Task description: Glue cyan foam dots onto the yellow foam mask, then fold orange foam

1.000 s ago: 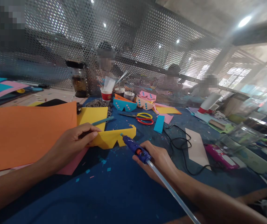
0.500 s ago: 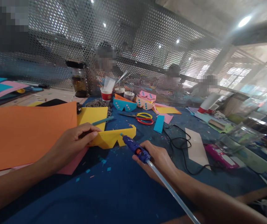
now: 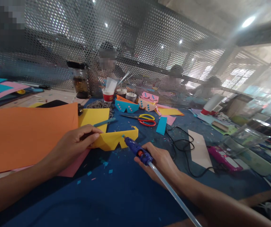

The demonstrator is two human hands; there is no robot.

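Observation:
My left hand (image 3: 80,142) pinches the left end of yellow paper glasses (image 3: 110,139), which stand upright on the blue tabletop (image 3: 123,189). Closed around a blue hot glue gun (image 3: 136,150) is my right hand (image 3: 160,159); a long clear glue stick (image 3: 173,192) sticks out of the gun's back. The gun's nozzle meets a small blue paper square (image 3: 123,136) on the front of the glasses, right of their middle. Whether the tip presses on the square or just touches it, I cannot tell. Small blue paper scraps (image 3: 110,171) lie below the glasses.
Scissors (image 3: 146,119) and a blue paper strip (image 3: 161,125) lie beyond the glue gun. Finished-looking blue paper glasses (image 3: 126,106) stand farther back near paper cups (image 3: 107,94). Orange paper (image 3: 28,138) covers the left side. A black cord (image 3: 185,148) runs to a pink power strip (image 3: 225,158).
My hands, the yellow glasses and the glue gun hold almost exactly the same place. At the far right edge, another person's dark, blurred hand has shifted slightly.

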